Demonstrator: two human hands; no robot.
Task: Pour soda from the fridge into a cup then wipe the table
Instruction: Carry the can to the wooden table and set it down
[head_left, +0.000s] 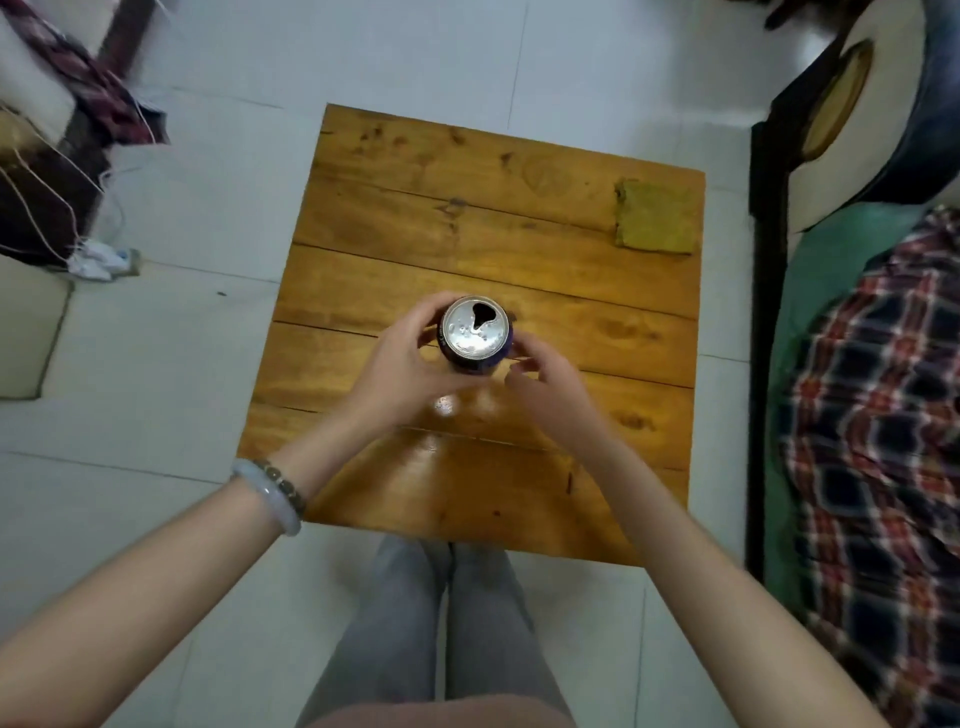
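You are gripping the opened can (474, 332) with your left hand (402, 371) above the table (467, 208); your right hand (545, 384) is hovering loose beside it. No cup showing; pouring and wiping with the cloth (655, 217) are pending.

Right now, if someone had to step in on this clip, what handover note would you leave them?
Left hand: wrapped around the soda can, grip closed on its side.
Right hand: beside the can, fingers loose; contact is unclear.
Can: upright over the middle of the wooden table, top already open, droplets on the lid.
Cloth: lies flat at the table's far right corner, untouched.
Cup: none in view.
Done: soda fetched and opened.
Left: find a cup, pour, then wipe the table with the cloth. A shiny patch near the hands may be wet, hard to tell.
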